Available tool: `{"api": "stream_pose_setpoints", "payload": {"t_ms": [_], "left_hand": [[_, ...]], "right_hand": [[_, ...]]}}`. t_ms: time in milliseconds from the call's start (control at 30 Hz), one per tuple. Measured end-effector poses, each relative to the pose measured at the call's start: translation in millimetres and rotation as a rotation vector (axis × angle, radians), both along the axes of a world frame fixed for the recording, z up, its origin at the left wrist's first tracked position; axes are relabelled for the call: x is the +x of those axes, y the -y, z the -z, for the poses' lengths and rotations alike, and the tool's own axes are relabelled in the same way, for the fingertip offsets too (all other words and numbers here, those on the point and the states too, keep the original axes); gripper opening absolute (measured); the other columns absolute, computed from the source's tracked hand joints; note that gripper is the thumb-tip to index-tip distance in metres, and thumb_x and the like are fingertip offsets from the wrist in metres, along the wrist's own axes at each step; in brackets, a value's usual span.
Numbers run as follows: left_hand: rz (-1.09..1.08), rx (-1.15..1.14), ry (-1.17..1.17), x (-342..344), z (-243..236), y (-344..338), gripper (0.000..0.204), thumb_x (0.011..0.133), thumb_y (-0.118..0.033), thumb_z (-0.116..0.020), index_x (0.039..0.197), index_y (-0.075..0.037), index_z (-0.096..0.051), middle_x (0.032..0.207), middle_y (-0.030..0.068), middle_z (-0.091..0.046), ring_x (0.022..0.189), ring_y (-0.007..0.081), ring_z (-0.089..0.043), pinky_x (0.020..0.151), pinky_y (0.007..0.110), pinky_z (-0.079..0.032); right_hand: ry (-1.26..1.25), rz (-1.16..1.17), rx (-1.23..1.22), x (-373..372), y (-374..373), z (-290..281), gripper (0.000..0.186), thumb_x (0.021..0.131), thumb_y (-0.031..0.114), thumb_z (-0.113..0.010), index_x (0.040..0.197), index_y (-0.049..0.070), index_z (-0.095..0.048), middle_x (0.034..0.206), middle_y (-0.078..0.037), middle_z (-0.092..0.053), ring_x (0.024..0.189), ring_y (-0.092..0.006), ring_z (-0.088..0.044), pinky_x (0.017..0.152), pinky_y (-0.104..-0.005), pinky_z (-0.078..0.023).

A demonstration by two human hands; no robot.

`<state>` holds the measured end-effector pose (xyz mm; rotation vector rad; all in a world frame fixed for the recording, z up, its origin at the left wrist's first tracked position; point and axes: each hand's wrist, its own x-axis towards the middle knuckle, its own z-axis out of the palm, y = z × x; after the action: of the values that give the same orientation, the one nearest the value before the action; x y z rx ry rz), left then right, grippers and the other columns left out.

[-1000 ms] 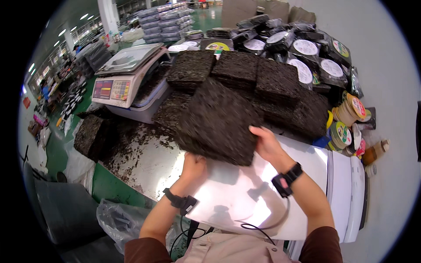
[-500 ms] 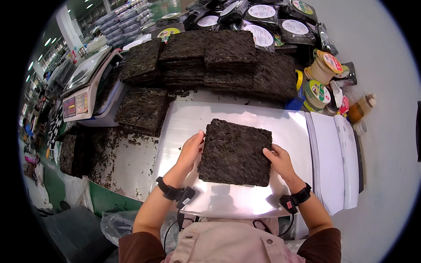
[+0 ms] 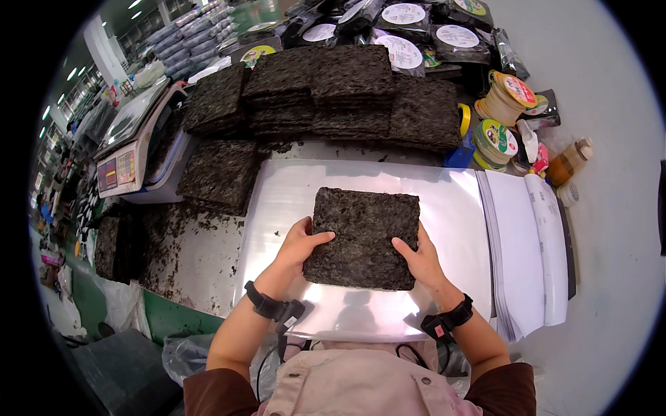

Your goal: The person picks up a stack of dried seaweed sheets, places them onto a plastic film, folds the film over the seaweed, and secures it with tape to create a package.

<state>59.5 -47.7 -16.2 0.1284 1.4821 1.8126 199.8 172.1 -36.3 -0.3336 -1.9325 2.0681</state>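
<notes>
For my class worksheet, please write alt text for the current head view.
A person's left hand and right hand hold a dark, squarish block at a shiny work surface. More dark stacks lie beyond, with a scale at left.

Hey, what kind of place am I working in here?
Probably a packing workshop, judging by the dark sheet stack you're holding, the weighing scale and the labelled black packages piled behind.

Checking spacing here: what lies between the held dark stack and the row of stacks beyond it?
Beyond the held stack, the head view shows a shiny sheet, then a strip of tabletop with dark crumbs, before the row of stacks.
</notes>
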Motion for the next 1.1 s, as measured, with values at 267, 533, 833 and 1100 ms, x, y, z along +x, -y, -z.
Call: {"api": "stream_pose_setpoints", "payload": {"t_ms": [267, 533, 833, 1100], "left_hand": [[-0.056, -0.046, -0.015, 9, -18, -14, 0.081, 0.072, -0.004, -0.074, 0.134, 0.007, -0.024, 0.121, 0.0201, -0.050, 0.106, 0.0259, -0.057, 0.089, 0.036, -0.050], [-0.075, -0.009, -0.145, -16, -8, -2, 0.066, 0.070, 0.000, -0.076, 0.123, 0.006, -0.037, 0.109, 0.0152, -0.058, 0.096, 0.0233, -0.061, 0.085, 0.036, -0.052], [-0.046, -0.033, -0.023, -31, 4, 9, 0.054, 0.074, -0.001, -0.070, 0.122, 0.002, -0.046, 0.110, 0.0145, -0.061, 0.096, 0.0241, -0.062, 0.086, 0.036, -0.051], [-0.071, -0.026, -0.028, -26, 7, 11, 0.054, 0.073, -0.004, -0.070, 0.122, 0.003, -0.047, 0.111, 0.0152, -0.060, 0.094, 0.0250, -0.062, 0.084, 0.037, -0.052]], "right_hand": [[-0.001, -0.002, -0.105, -2, 0, -9, 0.058, 0.084, 0.005, -0.062, 0.136, -0.001, -0.035, 0.125, -0.013, -0.050, 0.113, -0.0197, -0.049, 0.098, -0.0319, -0.039], [0.071, 0.172, 0.158, -26, -81, 18, 0.065, 0.081, 0.030, -0.072, 0.132, 0.000, -0.044, 0.130, -0.019, -0.049, 0.118, -0.0254, -0.048, 0.099, -0.0369, -0.039], [0.351, 0.698, 1.412, -63, -334, -19, 0.029, 0.072, 0.015, -0.072, 0.098, 0.007, -0.064, 0.099, -0.015, -0.064, 0.093, -0.0359, -0.056, 0.080, -0.0443, -0.046], [0.249, 0.676, 1.531, -53, -334, -31, 0.030, 0.065, 0.014, -0.072, 0.095, 0.009, -0.066, 0.098, -0.011, -0.063, 0.096, -0.0329, -0.053, 0.083, -0.0413, -0.045]]}}
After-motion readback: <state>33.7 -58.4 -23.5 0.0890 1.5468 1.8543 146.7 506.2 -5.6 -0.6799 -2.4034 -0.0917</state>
